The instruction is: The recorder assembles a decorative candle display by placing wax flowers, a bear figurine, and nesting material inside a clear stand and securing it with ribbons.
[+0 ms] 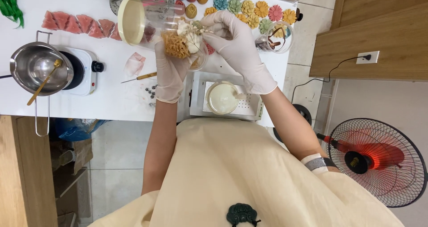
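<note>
Tan dried flower (pixel 176 45) between left hand (pixel 169 73) and right hand (pixel 234 44).

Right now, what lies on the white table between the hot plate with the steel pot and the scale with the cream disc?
In the head view, between the hot plate and the scale lie a pink scrap, a thin wooden-handled tool, small dark beads and the gloved left hand.

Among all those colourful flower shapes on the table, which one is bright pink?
The daisy-like pink flower near the far right of the cluster, between an orange flower and a yellow one; the others are yellow, orange, green or teal.
</note>
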